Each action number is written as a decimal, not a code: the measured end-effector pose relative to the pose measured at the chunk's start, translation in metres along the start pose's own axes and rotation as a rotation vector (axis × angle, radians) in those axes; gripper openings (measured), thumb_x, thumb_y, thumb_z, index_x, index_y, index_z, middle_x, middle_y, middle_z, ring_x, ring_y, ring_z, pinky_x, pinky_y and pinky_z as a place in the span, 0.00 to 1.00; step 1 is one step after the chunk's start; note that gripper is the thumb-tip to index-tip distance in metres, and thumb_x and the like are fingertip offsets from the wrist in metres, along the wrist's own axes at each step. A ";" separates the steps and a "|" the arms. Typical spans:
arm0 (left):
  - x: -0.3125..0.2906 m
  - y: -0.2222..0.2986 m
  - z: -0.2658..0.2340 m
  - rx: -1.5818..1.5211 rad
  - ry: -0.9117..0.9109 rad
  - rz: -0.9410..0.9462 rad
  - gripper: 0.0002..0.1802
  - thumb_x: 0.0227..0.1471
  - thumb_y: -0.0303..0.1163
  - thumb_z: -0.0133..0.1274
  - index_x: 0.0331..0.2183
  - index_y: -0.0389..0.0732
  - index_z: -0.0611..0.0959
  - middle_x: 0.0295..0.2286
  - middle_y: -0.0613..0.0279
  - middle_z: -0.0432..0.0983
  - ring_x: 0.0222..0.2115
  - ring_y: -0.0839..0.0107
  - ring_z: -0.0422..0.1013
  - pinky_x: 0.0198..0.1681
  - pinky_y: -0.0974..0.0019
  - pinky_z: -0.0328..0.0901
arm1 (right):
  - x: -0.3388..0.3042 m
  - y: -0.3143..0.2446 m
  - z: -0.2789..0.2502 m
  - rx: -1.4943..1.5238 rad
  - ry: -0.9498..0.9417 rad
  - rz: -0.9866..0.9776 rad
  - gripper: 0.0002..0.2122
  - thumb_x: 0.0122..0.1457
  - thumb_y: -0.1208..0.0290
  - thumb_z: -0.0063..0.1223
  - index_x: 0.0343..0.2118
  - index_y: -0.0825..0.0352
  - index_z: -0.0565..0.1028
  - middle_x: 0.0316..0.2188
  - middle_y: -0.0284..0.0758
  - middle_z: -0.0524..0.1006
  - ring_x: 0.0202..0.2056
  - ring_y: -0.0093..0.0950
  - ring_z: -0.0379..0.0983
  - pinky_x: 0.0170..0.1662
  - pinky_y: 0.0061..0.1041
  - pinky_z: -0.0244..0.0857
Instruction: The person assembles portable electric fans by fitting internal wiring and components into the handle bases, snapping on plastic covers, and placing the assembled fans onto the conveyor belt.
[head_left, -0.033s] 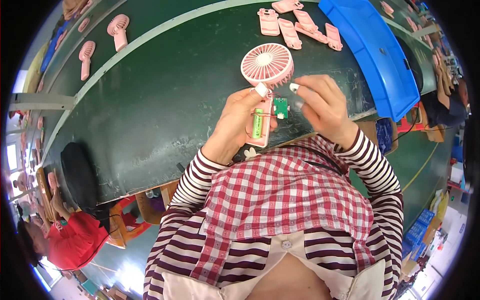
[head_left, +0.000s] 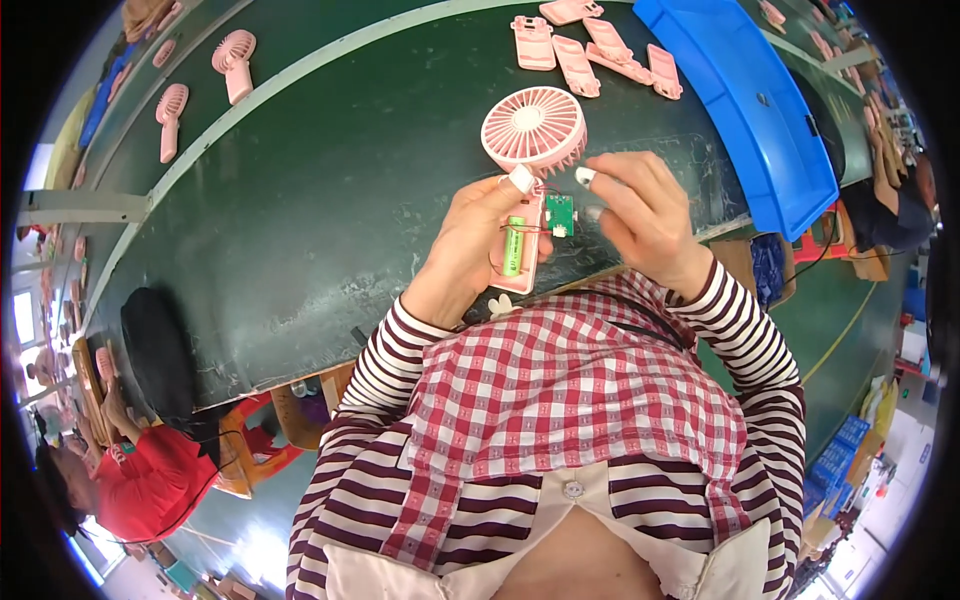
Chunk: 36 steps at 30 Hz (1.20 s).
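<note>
My left hand [head_left: 462,238] is closed around the handle of a pink handheld fan [head_left: 530,122], its white-covered thumb near the neck. The round grille points away from me. In the opened handle lies a green battery cell [head_left: 514,246]. Beside it a small green circuit board [head_left: 561,214] hangs on thin wires, outside the handle's right edge. My right hand [head_left: 650,210] hovers just right of the board, not touching it. Its thumb and forefinger are bent and apart, and no object shows between them; the forefinger tip wears a white cover with a dark spot.
Several pink handle shells [head_left: 575,66] lie at the far side of the green table [head_left: 300,220]. A blue tray [head_left: 745,110] stands at the right. Two pink fans [head_left: 235,66] rest beyond a pale rail at the far left. A person in red [head_left: 155,480] sits at the left.
</note>
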<state>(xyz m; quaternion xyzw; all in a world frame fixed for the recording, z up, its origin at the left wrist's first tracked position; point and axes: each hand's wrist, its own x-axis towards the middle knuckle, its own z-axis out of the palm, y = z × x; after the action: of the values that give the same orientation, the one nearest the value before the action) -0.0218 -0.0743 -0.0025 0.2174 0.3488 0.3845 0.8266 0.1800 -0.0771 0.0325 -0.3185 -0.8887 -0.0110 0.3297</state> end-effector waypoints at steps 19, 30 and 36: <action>0.017 -0.053 -0.005 0.117 0.065 -0.035 0.14 0.55 0.38 0.43 0.40 0.39 0.69 0.29 0.58 0.71 0.27 0.67 0.71 0.26 0.66 0.69 | -0.019 -0.012 0.028 0.049 0.179 -0.082 0.09 0.36 0.67 0.52 0.23 0.65 0.72 0.27 0.30 0.71 0.33 0.29 0.65 0.40 0.30 0.58; -0.005 -0.048 0.024 0.259 0.134 -0.112 0.21 0.57 0.44 0.36 0.31 0.35 0.72 0.17 0.54 0.71 0.14 0.63 0.69 0.15 0.67 0.66 | -0.024 -0.023 0.034 0.154 0.346 0.066 0.06 0.42 0.64 0.53 0.22 0.59 0.75 0.20 0.27 0.71 0.28 0.28 0.68 0.35 0.29 0.55; -0.003 -0.049 0.042 0.332 0.119 -0.173 0.22 0.55 0.44 0.38 0.25 0.35 0.74 0.15 0.55 0.71 0.13 0.65 0.68 0.14 0.68 0.65 | -0.029 -0.017 0.017 0.264 0.371 0.175 0.06 0.44 0.65 0.52 0.20 0.61 0.74 0.18 0.29 0.72 0.27 0.28 0.70 0.34 0.30 0.55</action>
<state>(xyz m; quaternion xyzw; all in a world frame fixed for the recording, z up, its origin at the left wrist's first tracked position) 0.0320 -0.1105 -0.0042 0.2971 0.4730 0.2615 0.7872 0.1774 -0.1031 0.0047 -0.3411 -0.7756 0.0759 0.5257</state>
